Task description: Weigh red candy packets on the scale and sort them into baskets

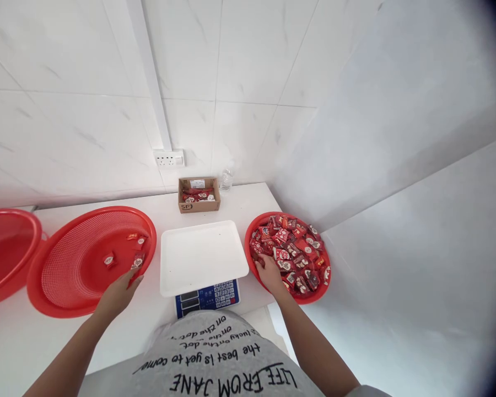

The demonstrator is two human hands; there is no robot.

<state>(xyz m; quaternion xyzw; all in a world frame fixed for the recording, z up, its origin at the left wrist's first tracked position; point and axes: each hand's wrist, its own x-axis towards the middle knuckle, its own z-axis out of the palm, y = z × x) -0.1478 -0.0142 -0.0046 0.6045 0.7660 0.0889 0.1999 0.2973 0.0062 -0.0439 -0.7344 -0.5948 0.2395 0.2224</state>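
Note:
My left hand [119,293] reaches over the near right rim of a red plastic basket [91,310]. Its thumb and fingers are apart, and a small red snack packet [138,260] lies right at the fingertips. Several more packets rest on that basket's floor. On the other side, my right hand [269,274] is at the left edge of a smaller red basket [329,259] heaped with red and dark red packets [301,260]. Its fingers are closed on the edge of a dark red packet [255,256], mostly hidden by the hand.
Between the baskets is a digital scale [209,298] with a white tray [204,259] on top. Behind stand a small cardboard box [199,206] holding packets and a clear plastic bottle [226,180]. Another red basket [8,259] is at far left. Walls border the table [248,199] behind and right.

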